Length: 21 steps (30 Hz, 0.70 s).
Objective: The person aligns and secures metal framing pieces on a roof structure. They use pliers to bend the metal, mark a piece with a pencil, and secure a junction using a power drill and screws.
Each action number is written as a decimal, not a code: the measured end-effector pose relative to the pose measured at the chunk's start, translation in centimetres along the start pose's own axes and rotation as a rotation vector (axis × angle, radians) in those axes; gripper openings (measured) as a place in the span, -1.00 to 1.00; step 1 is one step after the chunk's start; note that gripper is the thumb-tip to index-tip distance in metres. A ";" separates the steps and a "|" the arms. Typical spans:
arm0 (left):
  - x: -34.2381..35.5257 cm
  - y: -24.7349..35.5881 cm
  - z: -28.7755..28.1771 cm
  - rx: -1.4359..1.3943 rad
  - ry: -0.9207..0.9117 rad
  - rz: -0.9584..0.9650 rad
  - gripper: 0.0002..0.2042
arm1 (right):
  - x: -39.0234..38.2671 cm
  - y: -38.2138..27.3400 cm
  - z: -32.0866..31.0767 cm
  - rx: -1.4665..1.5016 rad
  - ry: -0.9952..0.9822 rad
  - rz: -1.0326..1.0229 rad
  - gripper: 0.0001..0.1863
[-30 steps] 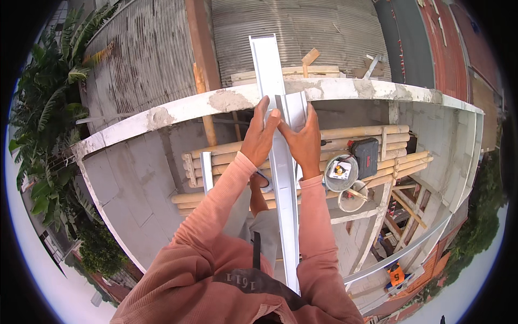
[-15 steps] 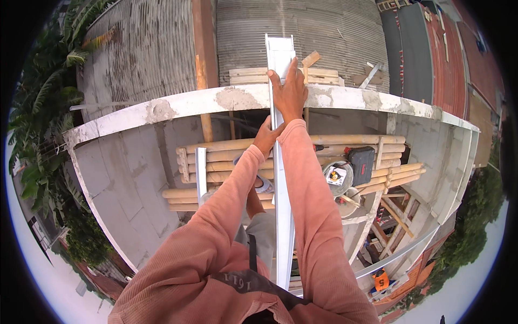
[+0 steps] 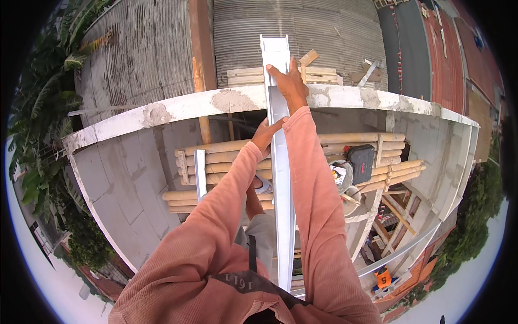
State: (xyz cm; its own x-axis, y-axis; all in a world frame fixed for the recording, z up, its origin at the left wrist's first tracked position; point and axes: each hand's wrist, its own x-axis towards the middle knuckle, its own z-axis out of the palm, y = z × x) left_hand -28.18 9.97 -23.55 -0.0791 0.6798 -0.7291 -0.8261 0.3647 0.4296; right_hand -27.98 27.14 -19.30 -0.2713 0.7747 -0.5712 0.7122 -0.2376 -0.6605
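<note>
A long pale metal channel (image 3: 284, 205) runs from close to my body out over the white-topped wall, its far end beyond it. My right hand (image 3: 292, 89) grips the channel just past the wall, thumb on its left edge and fingers along the right. Closer to me, my left hand (image 3: 265, 135) is closed round the left side of the channel, some of its fingers hidden beneath. A darker step shows inside the channel beside the right hand; I cannot tell whether this is a second nested piece.
A curved wall top (image 3: 216, 100) crosses ahead. Bamboo poles (image 3: 226, 156) form a platform below, holding a black case (image 3: 360, 162) and a bucket (image 3: 341, 175). Another metal channel (image 3: 200, 173) stands at left. Corrugated roofing (image 3: 145, 48) lies beyond; a person in orange (image 3: 383, 278) is lower right.
The channel's far end has shifted slightly left. My right hand has moved a little toward me, and the darker step inside the channel now shows beside it.
</note>
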 end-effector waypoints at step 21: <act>2.2 -2.2 -2.3 -0.126 -0.134 0.012 -0.51 | -0.3 -1.2 3.1 -0.346 0.395 -0.126 0.31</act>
State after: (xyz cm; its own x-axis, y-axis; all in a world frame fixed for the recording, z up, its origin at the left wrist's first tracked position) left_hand -27.82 9.21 -27.25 -0.0214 0.7655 -0.6431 -0.8895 0.2791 0.3619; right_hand -30.82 25.37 -19.85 -0.1516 0.9621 -0.2266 0.8794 0.0266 -0.4753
